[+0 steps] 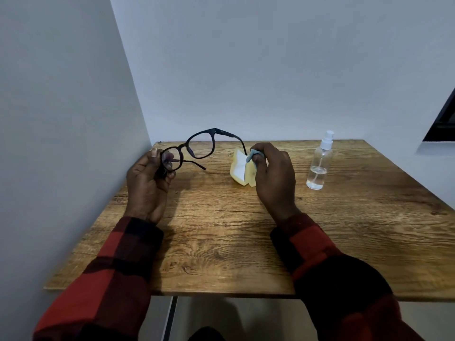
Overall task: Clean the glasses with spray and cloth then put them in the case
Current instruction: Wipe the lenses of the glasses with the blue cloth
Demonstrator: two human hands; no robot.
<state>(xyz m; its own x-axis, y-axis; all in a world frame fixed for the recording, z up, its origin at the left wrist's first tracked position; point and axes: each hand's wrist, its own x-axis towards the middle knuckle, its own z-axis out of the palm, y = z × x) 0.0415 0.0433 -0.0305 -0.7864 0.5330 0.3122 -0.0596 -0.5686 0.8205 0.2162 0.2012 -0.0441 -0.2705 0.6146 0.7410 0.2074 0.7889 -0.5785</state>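
Above the table (221, 230), the left hand (147, 183) grips the black glasses (197, 148) by one lens; the right hand (273, 173) pinches a blue cloth (250, 157) around a temple tip, over the open yellow case (240, 169). Right of the case stands the spray bottle (320, 163).

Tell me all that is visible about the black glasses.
The glasses have a thin black frame, plastic by its look, with rounded clear lenses and both temples unfolded. They are held tilted above the table. The left hand grips one lens end; the right hand pinches the far temple's tip through a blue cloth.
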